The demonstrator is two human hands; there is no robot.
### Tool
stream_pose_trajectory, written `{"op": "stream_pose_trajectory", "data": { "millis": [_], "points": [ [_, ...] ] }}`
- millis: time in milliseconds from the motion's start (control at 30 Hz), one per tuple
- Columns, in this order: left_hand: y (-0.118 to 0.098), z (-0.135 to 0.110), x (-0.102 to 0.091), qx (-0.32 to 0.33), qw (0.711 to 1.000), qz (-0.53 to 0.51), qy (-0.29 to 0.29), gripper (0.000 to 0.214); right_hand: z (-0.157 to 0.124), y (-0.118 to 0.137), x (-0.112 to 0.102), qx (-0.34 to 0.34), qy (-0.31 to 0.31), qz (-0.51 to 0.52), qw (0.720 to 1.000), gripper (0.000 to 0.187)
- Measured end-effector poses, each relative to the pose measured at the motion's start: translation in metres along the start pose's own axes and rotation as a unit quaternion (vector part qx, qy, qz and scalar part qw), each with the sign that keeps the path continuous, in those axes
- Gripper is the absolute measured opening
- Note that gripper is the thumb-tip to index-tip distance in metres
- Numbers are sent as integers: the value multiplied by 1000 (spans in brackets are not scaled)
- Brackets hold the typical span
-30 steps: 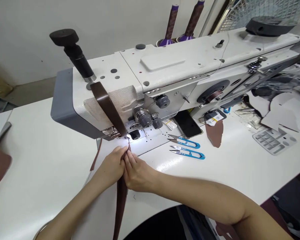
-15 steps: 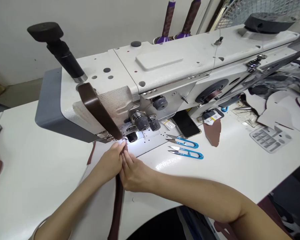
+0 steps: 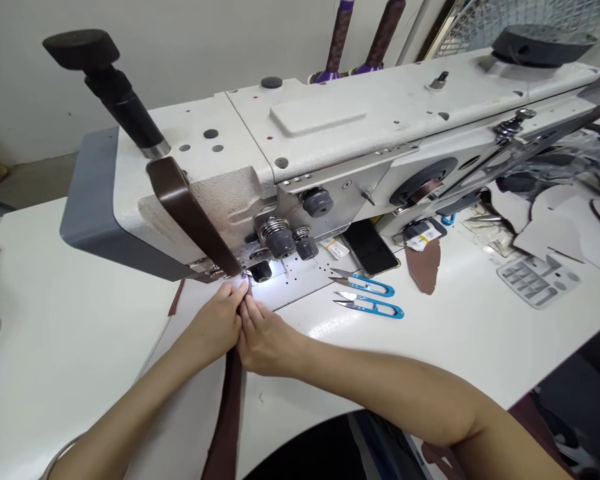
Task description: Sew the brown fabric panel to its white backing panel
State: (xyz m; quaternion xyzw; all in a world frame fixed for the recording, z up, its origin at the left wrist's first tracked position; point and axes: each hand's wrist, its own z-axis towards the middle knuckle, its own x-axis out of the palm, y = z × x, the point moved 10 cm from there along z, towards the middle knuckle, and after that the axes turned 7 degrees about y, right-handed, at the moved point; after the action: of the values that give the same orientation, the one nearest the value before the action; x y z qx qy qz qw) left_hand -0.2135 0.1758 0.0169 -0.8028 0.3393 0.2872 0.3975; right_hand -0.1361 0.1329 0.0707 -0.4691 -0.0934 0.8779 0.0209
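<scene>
Compared with a second ago, the sewing machine (image 3: 325, 147) sits farther left in your view; your left hand (image 3: 219, 321) and right hand (image 3: 265, 340) stay together, both pinching the brown strip (image 3: 224, 427) just near of the presser foot. White table (image 3: 65, 327) spreads left of your left arm and between your right hand and two blue snips (image 3: 371, 306); its near edge slants toward far right. The strip runs near to far, pointing into the machine, its near tail trailing slightly left.
</scene>
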Motion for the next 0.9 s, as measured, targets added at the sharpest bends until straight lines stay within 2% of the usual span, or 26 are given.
{"op": "stream_pose_trajectory", "data": {
  "millis": [67, 233, 433, 600, 733, 900],
  "points": [
    [0, -2, 0, -3, 1000, 6, 5, 62, 0, 2, 0, -8, 10, -1, 1000, 24],
    [3, -7, 3, -12, 1000, 1, -2, 60, -4, 11, -13, -7, -23, 6, 1000, 22],
    [-1, 0, -2, -6, 1000, -3, -22, 55, -1, 2, -6, -16, -9, 8, 1000, 24],
    [-4, 2, -8, -32, 999, -1, -27, 53, -3, 1, -8, -13, 0, -3, 1000, 22],
    [-5, -8, 1, -38, 999, 5, -11, 51, -8, 15, -17, -20, -8, 2, 1000, 20],
    [-8, -13, 7, -23, 1000, 2, -4, 43, -9, 19, -18, -20, -16, 11, 1000, 18]
  ]
}}
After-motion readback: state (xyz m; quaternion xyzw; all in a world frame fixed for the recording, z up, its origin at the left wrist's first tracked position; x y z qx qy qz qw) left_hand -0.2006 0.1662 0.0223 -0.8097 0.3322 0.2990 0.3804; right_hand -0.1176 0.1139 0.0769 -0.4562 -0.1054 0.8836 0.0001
